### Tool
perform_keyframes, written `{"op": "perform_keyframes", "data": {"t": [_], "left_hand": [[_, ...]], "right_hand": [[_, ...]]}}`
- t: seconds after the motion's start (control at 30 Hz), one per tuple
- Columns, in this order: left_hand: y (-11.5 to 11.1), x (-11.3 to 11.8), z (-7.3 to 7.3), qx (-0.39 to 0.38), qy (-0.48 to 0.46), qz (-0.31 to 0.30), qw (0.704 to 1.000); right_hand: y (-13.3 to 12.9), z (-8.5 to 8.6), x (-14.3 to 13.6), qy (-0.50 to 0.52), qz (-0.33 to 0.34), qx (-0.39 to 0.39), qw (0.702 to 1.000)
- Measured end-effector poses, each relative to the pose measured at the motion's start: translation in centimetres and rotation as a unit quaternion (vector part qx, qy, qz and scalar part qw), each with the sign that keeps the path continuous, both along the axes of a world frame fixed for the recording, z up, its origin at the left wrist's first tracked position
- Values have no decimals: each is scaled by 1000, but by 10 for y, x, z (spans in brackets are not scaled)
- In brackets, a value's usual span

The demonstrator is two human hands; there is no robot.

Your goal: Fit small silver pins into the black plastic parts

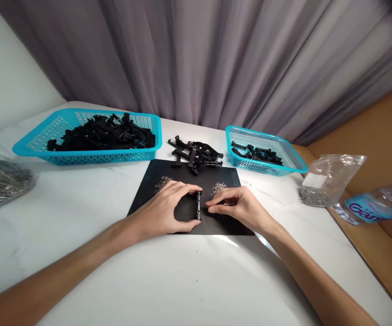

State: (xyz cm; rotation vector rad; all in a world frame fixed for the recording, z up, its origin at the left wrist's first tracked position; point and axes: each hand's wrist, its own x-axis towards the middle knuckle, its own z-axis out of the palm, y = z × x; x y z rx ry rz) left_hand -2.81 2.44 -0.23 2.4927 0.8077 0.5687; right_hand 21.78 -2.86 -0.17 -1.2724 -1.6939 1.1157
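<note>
On the black mat point(229, 225), near the middle of the white surface point(148, 280), I have a slim black plastic part point(199, 206) in my left hand point(165, 206). My fingers are at its far end and my thumb is at its near end, spread in a wide C with the part spanning the gap. It points away from me, and bright metallic streaks show along it.

Just to the right of it is my right hand point(238, 206), thumb and forefinger brought close together and pointing left at the part, apart from it. I cannot tell whether a tiny piece is pinched between those fingertips.

Beyond my left knuckles lies a small pile of shiny metal pieces point(162, 183), partly hidden by the hand; a second metal pile point(219, 188) sits just past my right fingers. At the mat's far edge, a loose heap of black parts point(196, 154) lies partly on the mat and partly on the surface.

Far left stands a blue basket point(104, 157) heaped with black pieces point(107, 131); far right, a smaller blue basket point(267, 169) holds fewer of them. Right of that, a clear bag point(338, 176) with small metal pieces in its bottom stands near a plastic bottle point(369, 210) lying tilted. Another clear bag point(2, 185) of metal pieces is at the left edge. Behind everything hangs a grey curtain point(182, 59).
</note>
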Motion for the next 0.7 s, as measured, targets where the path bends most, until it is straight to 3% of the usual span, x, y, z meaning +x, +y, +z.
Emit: {"op": "perform_keyframes", "data": {"t": [0.17, 0.47, 0.7], "left_hand": [[0, 1, 0, 3, 2, -2, 1000], [3, 3, -2, 4, 0, 1, 1000], [2, 3, -3, 6, -6, 9, 1000]], "right_hand": [[-2, 1, -3, -34, 9, 35, 999], [-4, -1, -17, -92, -88, 159, 979], [0, -7, -30, -30, -128, 205, 970]]}}
